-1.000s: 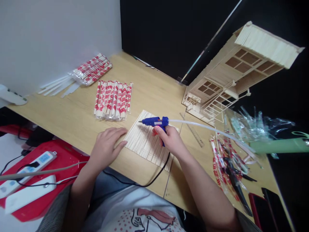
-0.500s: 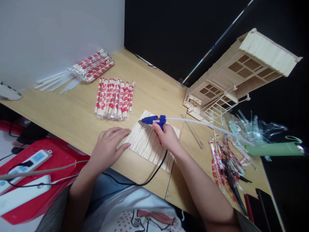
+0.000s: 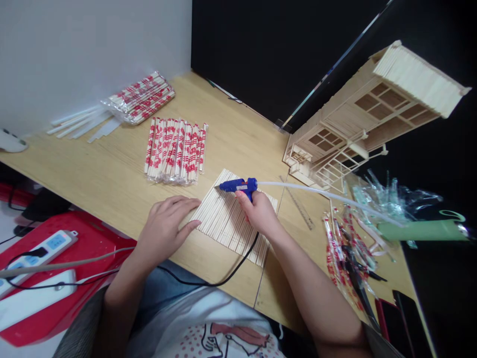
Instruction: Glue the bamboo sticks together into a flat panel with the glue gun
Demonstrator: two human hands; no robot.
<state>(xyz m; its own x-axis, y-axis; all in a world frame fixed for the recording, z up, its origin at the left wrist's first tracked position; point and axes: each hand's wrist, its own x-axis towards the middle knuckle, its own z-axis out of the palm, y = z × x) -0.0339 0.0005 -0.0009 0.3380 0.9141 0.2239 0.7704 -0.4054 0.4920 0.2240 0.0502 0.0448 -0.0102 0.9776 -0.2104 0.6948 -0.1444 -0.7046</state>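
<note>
A blue hot glue gun (image 3: 238, 186) is gripped in my right hand (image 3: 260, 211), its nozzle pointing left over the upper left part of a panel of wooden sticks (image 3: 223, 223). A long white glue stick (image 3: 320, 192) trails out of its back end to the right, and a black cord (image 3: 233, 276) hangs from the handle. The sticks lie side by side on the table. My left hand (image 3: 167, 226) rests at the panel's left edge, thumb and fingers apart, the fingertips touching or very near the edge.
Wrapped chopsticks (image 3: 175, 151) lie behind the panel, with another bagged bundle (image 3: 143, 97) farther back. A wooden model house (image 3: 357, 109) stands at the back right. A ruler (image 3: 298, 204), torn wrappers (image 3: 333, 248), a green bottle (image 3: 421, 229) and phones (image 3: 395, 320) are to the right. Power strips (image 3: 40, 253) sit lower left.
The view has shifted very slightly. Both hands and the glue gun stay almost in place, with the nozzle still over the panel's upper left part.
</note>
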